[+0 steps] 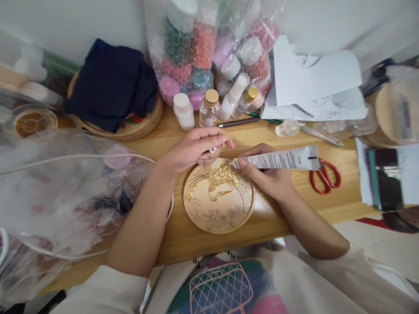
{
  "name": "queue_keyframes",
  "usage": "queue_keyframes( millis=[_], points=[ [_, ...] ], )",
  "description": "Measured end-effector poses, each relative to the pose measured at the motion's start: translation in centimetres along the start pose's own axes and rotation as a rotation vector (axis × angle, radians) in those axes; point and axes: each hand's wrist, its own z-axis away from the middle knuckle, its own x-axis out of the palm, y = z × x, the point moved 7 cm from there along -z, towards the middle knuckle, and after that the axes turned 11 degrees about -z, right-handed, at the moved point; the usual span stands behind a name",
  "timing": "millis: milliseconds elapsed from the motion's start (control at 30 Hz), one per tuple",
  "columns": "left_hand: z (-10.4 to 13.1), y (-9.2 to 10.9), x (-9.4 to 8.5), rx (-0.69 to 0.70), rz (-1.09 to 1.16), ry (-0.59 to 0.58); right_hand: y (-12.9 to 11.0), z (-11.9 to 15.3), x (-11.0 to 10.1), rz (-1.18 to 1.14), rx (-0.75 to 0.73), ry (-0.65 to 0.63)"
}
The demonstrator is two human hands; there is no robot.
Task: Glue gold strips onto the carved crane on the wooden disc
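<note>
A round wooden plaque [219,213] lies flat on the wooden table, bearing a bird design with gold raised lines and dark drawn outlines below. My right hand [266,174] grips a white tube [281,158], whose nozzle points left over the plaque's upper edge. Just above the plaque's upper left edge, my left hand [198,150] is closed, with a small white thing [213,150] between its fingers. That thing is too small to name.
Bottles [209,109] and a bag of colourful jars [190,56] stand behind. Red scissors [324,176], papers [317,87] and a phone [388,179] lie right. Plastic bags [65,192], a white cable [81,156] and dark cloth [113,83] are left.
</note>
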Motion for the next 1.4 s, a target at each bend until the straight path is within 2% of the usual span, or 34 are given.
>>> queue_keyframes(
  millis=[500,833,1400],
  points=[
    [-0.01,-0.06,-0.04,0.002,-0.018,0.003,0.02,0.03,-0.08,0.01,0.004,-0.017],
    [0.1,0.02,-0.07,-0.009,0.0,0.012,0.2,0.07,-0.14,-0.018,0.03,0.021],
    [0.03,-0.01,-0.12,0.001,-0.009,0.014,-0.49,0.05,-0.02,0.032,-0.071,0.016]
  ],
)
